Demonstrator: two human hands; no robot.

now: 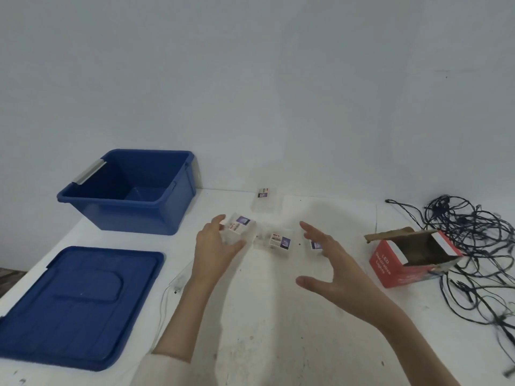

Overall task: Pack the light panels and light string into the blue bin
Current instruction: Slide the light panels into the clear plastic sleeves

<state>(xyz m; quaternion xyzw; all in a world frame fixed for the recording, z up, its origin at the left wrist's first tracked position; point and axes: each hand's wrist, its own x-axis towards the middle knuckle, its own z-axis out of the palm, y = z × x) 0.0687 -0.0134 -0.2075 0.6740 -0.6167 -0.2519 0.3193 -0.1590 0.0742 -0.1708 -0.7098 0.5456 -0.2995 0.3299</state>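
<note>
The blue bin point(133, 215) stands open at the back left of the white table, and I see nothing inside it. Several clear light panels with small labels lie mid-table: one point(240, 224) under the fingers of my left hand point(216, 246), one point(279, 240) between my hands, one point(316, 244) partly hidden behind my right hand point(327, 263), and one point(264, 199) further back. My left hand's fingers curl around its panel. My right hand hovers with fingers spread, holding nothing. The dark light string point(473, 246) lies tangled at the right.
The bin's blue lid point(75, 305) lies flat at the front left. An open red "LED Decorative Lights" box point(409, 260) sits on its side next to the string. A thin clear wire point(172, 288) trails by my left forearm. A pale wall backs the table.
</note>
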